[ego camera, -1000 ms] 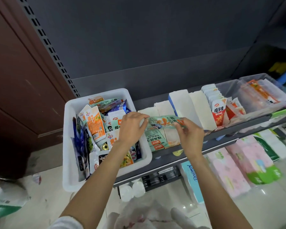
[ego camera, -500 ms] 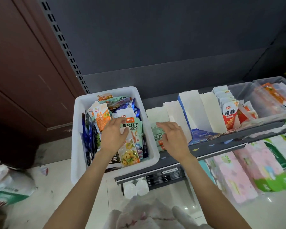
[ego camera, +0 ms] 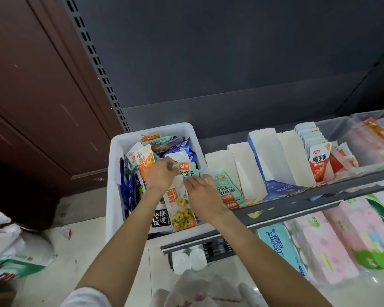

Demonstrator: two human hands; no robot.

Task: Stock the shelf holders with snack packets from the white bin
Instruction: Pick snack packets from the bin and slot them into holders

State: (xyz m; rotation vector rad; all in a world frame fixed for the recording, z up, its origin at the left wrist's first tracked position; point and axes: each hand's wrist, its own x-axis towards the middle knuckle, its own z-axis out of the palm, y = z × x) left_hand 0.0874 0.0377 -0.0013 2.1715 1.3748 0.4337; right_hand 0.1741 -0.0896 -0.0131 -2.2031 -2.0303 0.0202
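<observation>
Two hands work inside the white bin (ego camera: pixel 113 196), which is heaped with snack packets. Left hand (ego camera: pixel 161 175) pinches the top edge of a green packet (ego camera: pixel 187 171); right hand (ego camera: pixel 201 193), at its 4 o'clock, seems to rest fingers on that packet, grip unclear. Holder at 3 o'clock (ego camera: pixel 217 161): green packets (ego camera: pixel 227 189). Next white holders (ego camera: pixel 268 156) look empty. Farthest holder: red-and-white packets (ego camera: pixel 319 165).

Glossy plastic snack packets (ego camera: pixel 180 202) (foil-like sheen) fill a smooth plastic white bin (ego camera: pixel 113 196).
</observation>
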